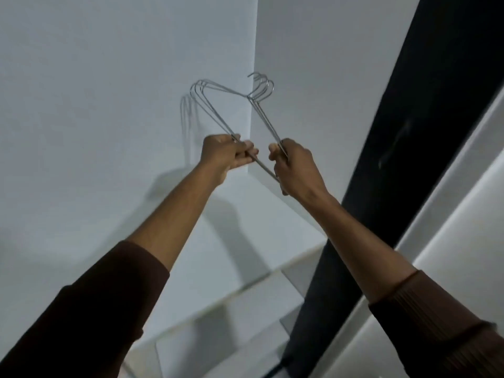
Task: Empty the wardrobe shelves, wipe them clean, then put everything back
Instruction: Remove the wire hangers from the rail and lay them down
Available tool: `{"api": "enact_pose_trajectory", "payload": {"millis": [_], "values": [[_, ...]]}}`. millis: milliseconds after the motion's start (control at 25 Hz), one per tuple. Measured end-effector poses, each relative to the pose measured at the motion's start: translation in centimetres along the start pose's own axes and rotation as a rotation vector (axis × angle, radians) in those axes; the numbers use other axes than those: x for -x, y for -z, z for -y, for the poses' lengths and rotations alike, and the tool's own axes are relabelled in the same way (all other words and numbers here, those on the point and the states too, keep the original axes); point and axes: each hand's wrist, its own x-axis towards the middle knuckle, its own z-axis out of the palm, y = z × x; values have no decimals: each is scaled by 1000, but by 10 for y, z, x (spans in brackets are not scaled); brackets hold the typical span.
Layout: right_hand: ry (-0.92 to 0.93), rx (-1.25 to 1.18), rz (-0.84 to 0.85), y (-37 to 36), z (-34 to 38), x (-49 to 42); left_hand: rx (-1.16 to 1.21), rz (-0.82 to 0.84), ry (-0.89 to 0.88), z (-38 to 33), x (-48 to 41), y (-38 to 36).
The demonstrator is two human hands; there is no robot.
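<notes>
Currently both my hands grasp a bundle of wire hangers point(218, 90), raised inside the white wardrobe point(81, 105). Left hand point(227, 154) clenches one side, right hand point(296, 165) the other; white shelves point(272, 214) lie below.

left hand point(227, 152): raised, fingers curled, gripping thin metal wires | right hand point(293, 162): raised beside it, also gripping | both forearms bare, dark brown sleeves point(81, 317) pushed back
</notes>
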Motion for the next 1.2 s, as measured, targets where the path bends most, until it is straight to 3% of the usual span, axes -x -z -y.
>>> {"api": "enact_pose_trajectory", "payload": {"millis": [200, 560, 880, 1080, 1200], "values": [[-176, -141, 84, -19, -41, 136, -85, -74, 150, 85, 109, 24], [-401, -342, 20, 36, -76, 368, -152, 28, 278, 172, 289, -12], [-801, -279, -370, 80, -89, 564, -286, 515, 532, 253, 410, -81], [-1073, -115, -665, 72, -52, 687, -388, 891, 679, 304, 506, -108], [-1230, 22, -758, 61, -11, 759, -444, 1095, 746, 332, 578, -108]]}}
